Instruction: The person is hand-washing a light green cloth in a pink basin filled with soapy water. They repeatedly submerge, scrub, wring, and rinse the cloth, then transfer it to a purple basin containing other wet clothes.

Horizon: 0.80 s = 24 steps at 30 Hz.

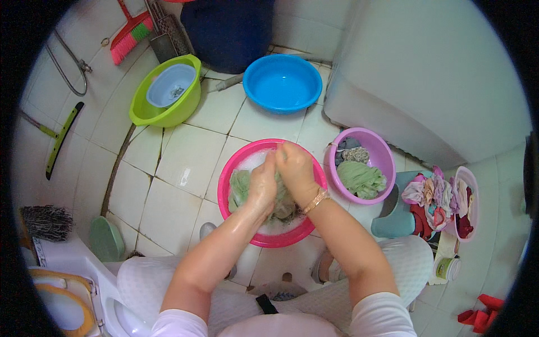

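Observation:
My left hand (263, 181) and my right hand (297, 165) are pressed together over a pink plastic basin (278, 241). Both fists are closed around a wet light-green cloth (240, 184), bunched between them. Part of it lies at the basin's left, and a darker, greyish-green bundle hangs below my fingers. White suds (254, 159) float on the water around it. A gold-coloured bracelet (316, 199) circles my right wrist. My fingers hide much of the gripped cloth. To the right, close to my right forearm, stands a purple basin (391, 166) holding another green cloth (361, 179) and grey fabric.
A blue basin (282, 82) stands ahead; a lime-green basin (191, 105) holding a pale-blue one (172, 85) is at far left. Clothes (433, 198) cover part of a teal stool (391, 221). A large white appliance (421, 92) borders the right; a toilet (84, 307) is lower left.

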Available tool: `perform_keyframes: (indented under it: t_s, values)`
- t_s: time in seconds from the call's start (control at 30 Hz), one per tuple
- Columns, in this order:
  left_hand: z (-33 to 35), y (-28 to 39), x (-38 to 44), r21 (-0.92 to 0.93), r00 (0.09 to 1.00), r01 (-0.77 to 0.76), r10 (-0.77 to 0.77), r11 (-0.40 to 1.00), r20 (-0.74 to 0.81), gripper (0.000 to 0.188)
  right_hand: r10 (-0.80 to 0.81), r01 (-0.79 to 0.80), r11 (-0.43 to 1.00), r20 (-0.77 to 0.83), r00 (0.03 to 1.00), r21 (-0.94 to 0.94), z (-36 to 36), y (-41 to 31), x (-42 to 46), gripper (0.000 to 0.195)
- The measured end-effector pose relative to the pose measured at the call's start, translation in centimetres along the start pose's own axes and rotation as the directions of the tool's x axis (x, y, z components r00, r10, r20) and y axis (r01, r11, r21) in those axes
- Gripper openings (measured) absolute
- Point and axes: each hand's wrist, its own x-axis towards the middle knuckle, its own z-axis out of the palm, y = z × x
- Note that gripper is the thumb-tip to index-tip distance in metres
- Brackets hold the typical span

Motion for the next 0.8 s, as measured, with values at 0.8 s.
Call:
perform_keyframes:
  t_s: [0.8]
  values:
    - [0.6, -3.4, -0.2, -0.193, 0.958, 0.287, -0.284, 0.938, 0.041, 0.046, -0.262, 0.279, 0.958, 0.188, 0.947, -0.070, 0.5, 0.9, -2.3, 0.008]
